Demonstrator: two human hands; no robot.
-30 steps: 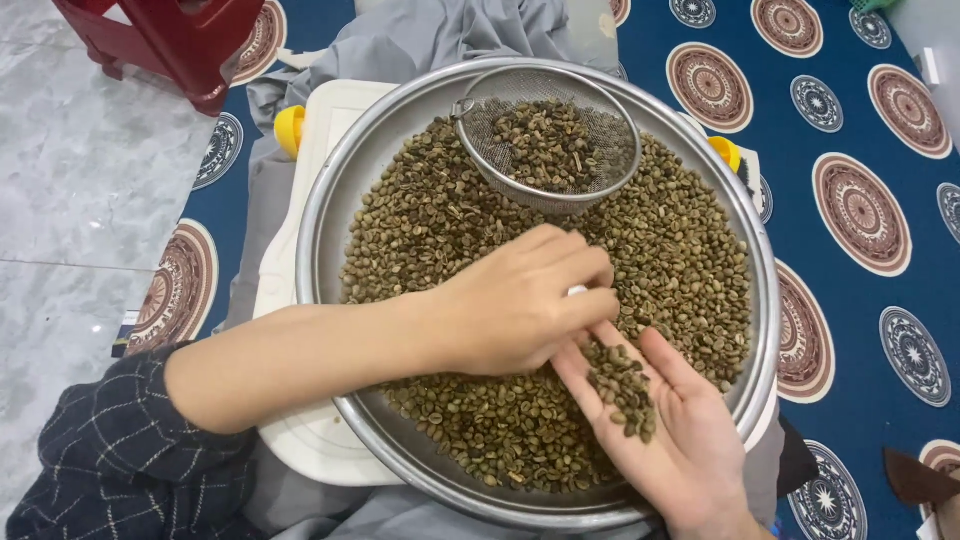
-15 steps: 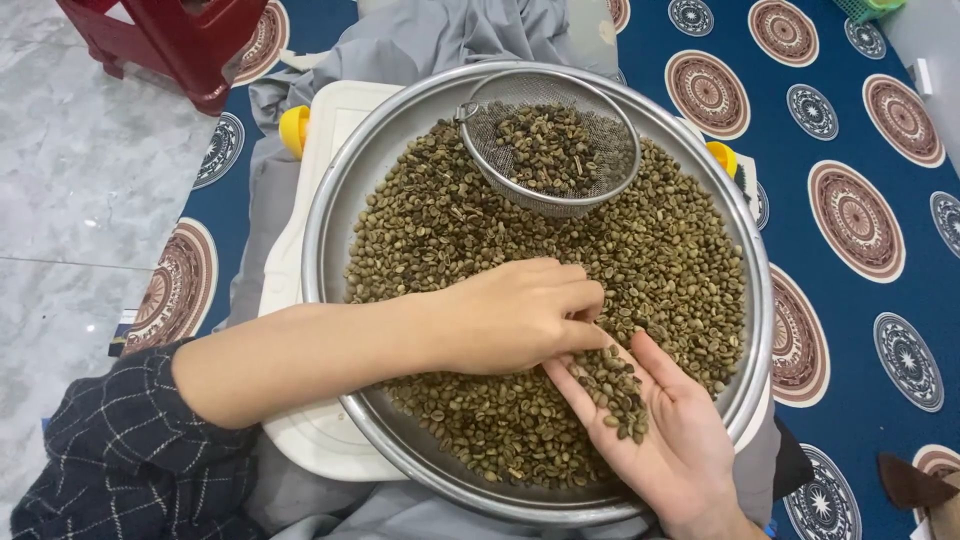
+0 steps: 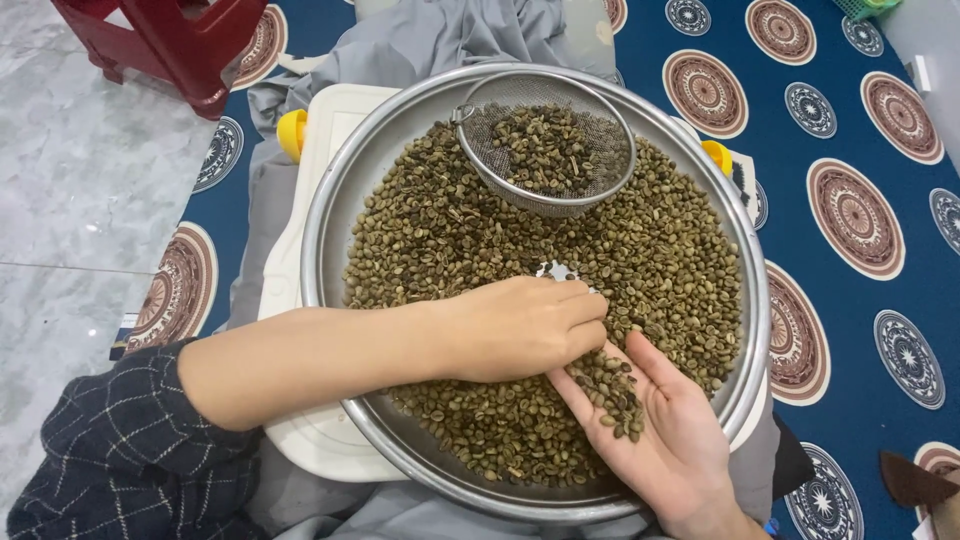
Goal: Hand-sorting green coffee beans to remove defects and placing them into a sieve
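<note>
A small heap of olive-green unroasted coffee beans (image 3: 612, 392) lay in your right hand (image 3: 660, 432), which was spread flat and palm up, fingers straight, over the 5 o'clock part of the wide round steel tray (image 3: 330, 215). Your left hand (image 3: 520, 328) reached across from 9 o'clock, fingers curled loosely together and their tips touching the beans at the edge of that palm; whether they pinched a bean you could not tell. A thick layer of the same greenish beans (image 3: 440, 230) covered the tray, with one small bare patch of metal (image 3: 556, 270) just above your left knuckles. At 12 o'clock a round wire-mesh sieve (image 3: 610, 135) sat tilted on the layer, holding a darker mound of beans (image 3: 545, 148). The tray rested on a white plastic lid (image 3: 335, 115) with yellow clips (image 3: 291, 130), over grey cloth (image 3: 420, 40) and a blue mat with round brown medallions (image 3: 860, 215); a red plastic stool (image 3: 170, 40) stood at 11 o'clock on pale marble floor (image 3: 70, 200).
</note>
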